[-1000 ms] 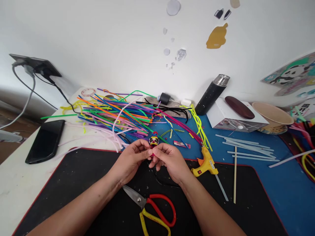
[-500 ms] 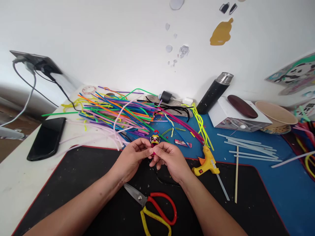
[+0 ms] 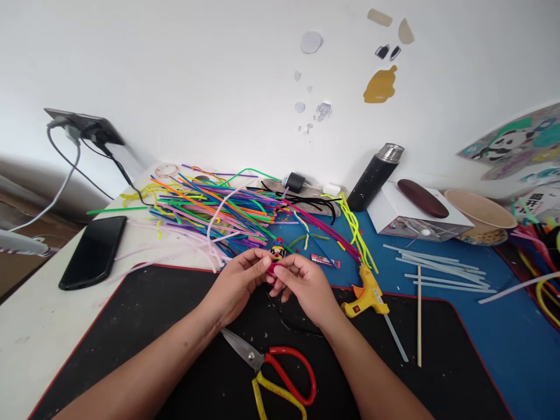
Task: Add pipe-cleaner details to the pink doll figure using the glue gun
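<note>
Between my two hands is a small clown figure [image 3: 277, 251] with a white-and-black face and a red and blue top. Its lower part is magenta and mostly covered by my fingers. My left hand [image 3: 245, 279] pinches it from the left with thumb and fingers. From the right, my right hand [image 3: 301, 283] closes on the magenta part, thumb on top. Just below my hands, scissors [image 3: 258, 359] with one red and one yellow handle lie on the black mat [image 3: 184, 361].
Colourful pipe cleaners [image 3: 219, 207] lie in a heap behind my hands. A yellow glue gun [image 3: 366, 296], glue sticks [image 3: 441, 268] and a wooden stick [image 3: 419, 326] are at the right. A phone [image 3: 94, 252] lies left. A black flask [image 3: 376, 178] stands by a white box [image 3: 415, 213].
The view has tilted up slightly, so the scene sits lower. My left thumb has lifted a little off my right thumb, and more of the magenta part shows between them.
</note>
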